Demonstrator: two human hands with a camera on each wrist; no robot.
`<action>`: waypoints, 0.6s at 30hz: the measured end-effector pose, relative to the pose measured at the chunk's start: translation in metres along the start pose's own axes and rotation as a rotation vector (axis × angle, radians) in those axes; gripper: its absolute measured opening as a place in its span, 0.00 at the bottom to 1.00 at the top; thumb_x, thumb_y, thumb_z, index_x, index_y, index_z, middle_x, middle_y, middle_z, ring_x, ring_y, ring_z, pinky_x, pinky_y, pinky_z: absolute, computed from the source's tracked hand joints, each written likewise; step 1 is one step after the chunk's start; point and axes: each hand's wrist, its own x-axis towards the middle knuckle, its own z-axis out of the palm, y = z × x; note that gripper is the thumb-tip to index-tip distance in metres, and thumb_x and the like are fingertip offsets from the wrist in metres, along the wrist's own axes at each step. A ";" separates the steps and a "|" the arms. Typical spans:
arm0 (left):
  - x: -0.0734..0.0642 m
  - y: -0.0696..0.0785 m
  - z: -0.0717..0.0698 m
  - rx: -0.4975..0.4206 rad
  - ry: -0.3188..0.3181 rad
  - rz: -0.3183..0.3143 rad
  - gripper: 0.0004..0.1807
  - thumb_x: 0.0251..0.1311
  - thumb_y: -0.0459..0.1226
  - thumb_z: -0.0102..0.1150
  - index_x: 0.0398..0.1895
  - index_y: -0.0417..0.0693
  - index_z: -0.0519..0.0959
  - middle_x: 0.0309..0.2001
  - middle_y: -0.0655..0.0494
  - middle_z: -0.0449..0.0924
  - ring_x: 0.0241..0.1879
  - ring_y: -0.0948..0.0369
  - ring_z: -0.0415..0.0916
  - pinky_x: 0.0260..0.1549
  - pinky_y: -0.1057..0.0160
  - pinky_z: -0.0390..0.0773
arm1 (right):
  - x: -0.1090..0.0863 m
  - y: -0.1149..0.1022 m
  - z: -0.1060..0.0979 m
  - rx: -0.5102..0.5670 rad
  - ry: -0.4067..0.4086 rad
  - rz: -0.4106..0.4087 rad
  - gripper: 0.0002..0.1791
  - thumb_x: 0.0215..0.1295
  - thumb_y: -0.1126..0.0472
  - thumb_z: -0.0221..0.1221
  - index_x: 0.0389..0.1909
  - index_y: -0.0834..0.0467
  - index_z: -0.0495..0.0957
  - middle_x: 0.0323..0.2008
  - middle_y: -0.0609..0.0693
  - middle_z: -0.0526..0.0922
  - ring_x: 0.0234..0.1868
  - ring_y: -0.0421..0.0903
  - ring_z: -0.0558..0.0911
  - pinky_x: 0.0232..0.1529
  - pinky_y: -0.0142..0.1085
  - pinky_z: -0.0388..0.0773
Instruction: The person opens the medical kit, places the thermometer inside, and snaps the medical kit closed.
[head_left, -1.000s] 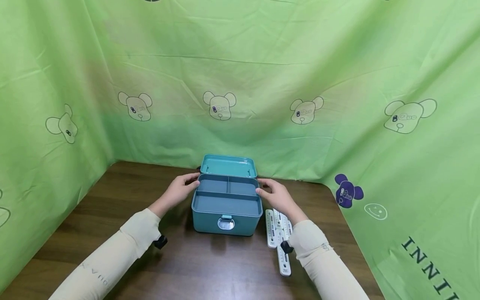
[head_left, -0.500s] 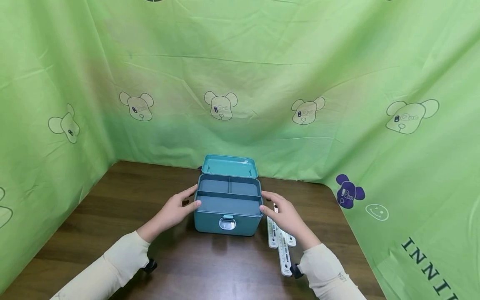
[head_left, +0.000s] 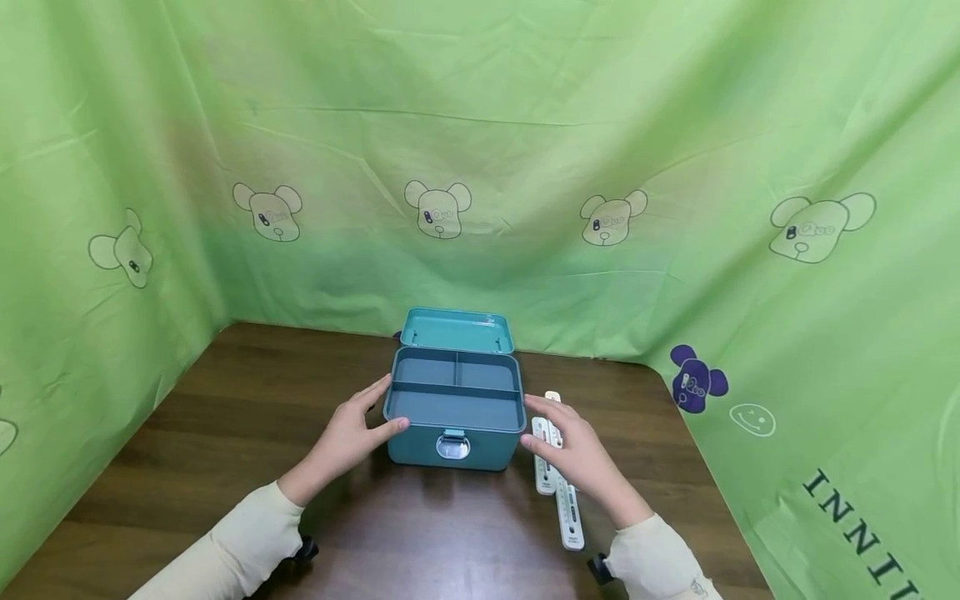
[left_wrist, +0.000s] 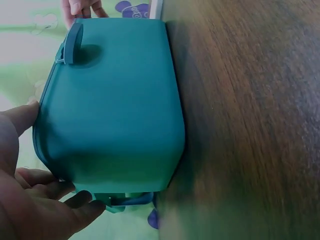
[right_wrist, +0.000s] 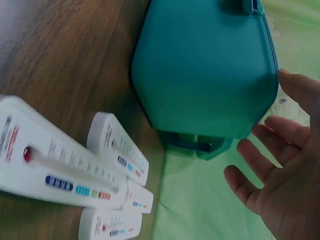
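A teal storage box (head_left: 416,448) stands on the table with its lid (head_left: 457,331) tipped back. Inside its top sits a blue-grey divided tray (head_left: 450,408) with one wide front compartment and two smaller rear ones, all bare. My left hand (head_left: 347,435) is at the box's left side, thumb by the front corner of the rim and fingers extended along the side. On the opposite side, my right hand (head_left: 579,450) has its thumb and fingertips right at the rim, fingers spread and loosely bent. A metal clasp (head_left: 453,447) hangs on the front.
Several white thermometers (head_left: 570,518) lie overlapping on the table right of the box, partly under my right hand in the head view. A green printed curtain (head_left: 525,275) hangs behind and beside the wooden table (head_left: 217,417).
Both hands have slid from the rear sides of the box toward its front corners. The box stays in place, and more of the rear thermometer shows past my right hand.
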 end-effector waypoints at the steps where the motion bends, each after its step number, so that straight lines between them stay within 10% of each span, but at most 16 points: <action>1: 0.000 0.000 0.001 0.001 0.006 0.000 0.48 0.61 0.56 0.70 0.80 0.48 0.61 0.78 0.45 0.60 0.75 0.41 0.60 0.67 0.39 0.70 | -0.002 0.001 -0.002 -0.009 0.010 -0.008 0.35 0.67 0.51 0.68 0.73 0.54 0.71 0.72 0.51 0.73 0.75 0.58 0.67 0.72 0.61 0.63; 18: -0.003 0.002 0.005 -0.059 0.045 -0.034 0.45 0.62 0.52 0.71 0.78 0.46 0.64 0.77 0.46 0.63 0.73 0.42 0.64 0.66 0.42 0.73 | -0.051 0.055 -0.018 -0.223 0.096 0.089 0.37 0.51 0.63 0.77 0.64 0.65 0.77 0.61 0.65 0.80 0.64 0.67 0.75 0.65 0.64 0.68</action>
